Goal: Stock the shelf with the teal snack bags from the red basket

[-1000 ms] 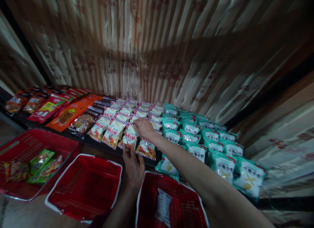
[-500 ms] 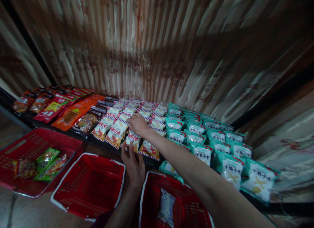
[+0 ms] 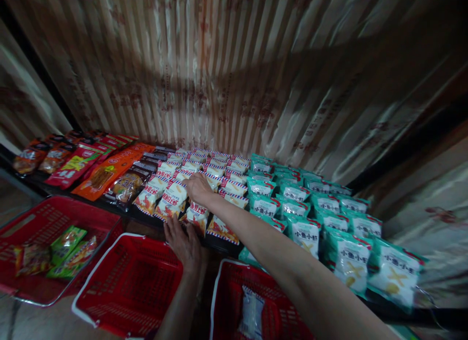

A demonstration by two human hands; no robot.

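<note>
White snack packets with striped edges (image 3: 169, 198) stand in rows on a low dark shelf. My right hand (image 3: 199, 189) is curled at the top of a front-row packet (image 3: 196, 216); its fingertips are partly hidden behind the knuckles, so its hold is unclear. Lower down, my left hand (image 3: 184, 242) has its fingers spread, with the tips against the bottom front of the packets. Another white packet (image 3: 223, 228) leans just right of them.
Teal packets (image 3: 305, 233) fill the shelf's right side; orange (image 3: 100, 177), red and brown bags lie left. In front are three red baskets (image 3: 47, 203) (image 3: 89, 284) (image 3: 215, 291), two with packets inside. A striped, wrinkled sheet (image 3: 219, 86) hangs behind.
My left hand has moved left along the front packets, and its fingers are more spread. My right hand has shifted slightly left and down. The front packet below it is now more exposed.
</note>
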